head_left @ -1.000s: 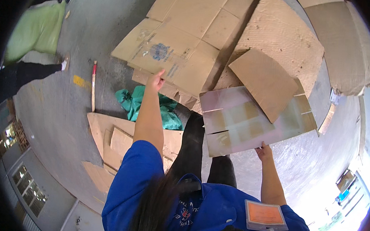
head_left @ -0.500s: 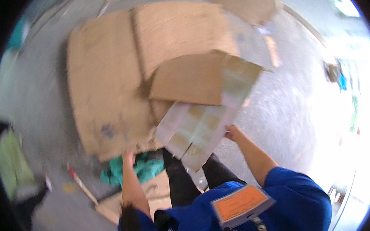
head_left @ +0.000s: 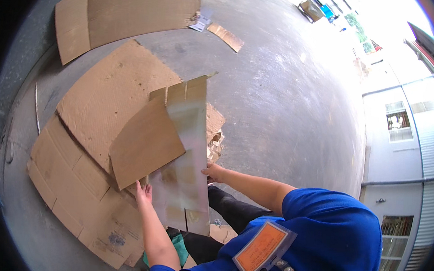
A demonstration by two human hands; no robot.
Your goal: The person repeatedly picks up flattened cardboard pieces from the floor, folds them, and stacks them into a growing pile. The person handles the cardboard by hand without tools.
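Note:
A flattened cardboard sheet with whitish, stained paint (head_left: 182,158) slants across the pile in front of me. My right hand (head_left: 214,171) is closed on its right edge. A smaller plain brown cardboard piece (head_left: 147,138) lies against its left side. Just under that piece's lower corner is my left hand (head_left: 144,192), fingers stretched out and apart, close to or touching the cardboard; exact contact is hard to make out. Beneath both pieces spread larger flattened brown cardboard sheets (head_left: 70,176), the lower one bearing a dark smudge.
More flattened cardboard (head_left: 140,11) lies at the far left, with a loose strip (head_left: 226,37) beside it. Green cloth (head_left: 179,249) shows by my legs. Grey concrete floor (head_left: 288,115) stretches to the right, toward a white wall with a door (head_left: 391,211).
My left hand has let go of the large cardboard's near edge and come to the small brown piece. My right hand keeps the stained sheet, now more upright. The view has shifted.

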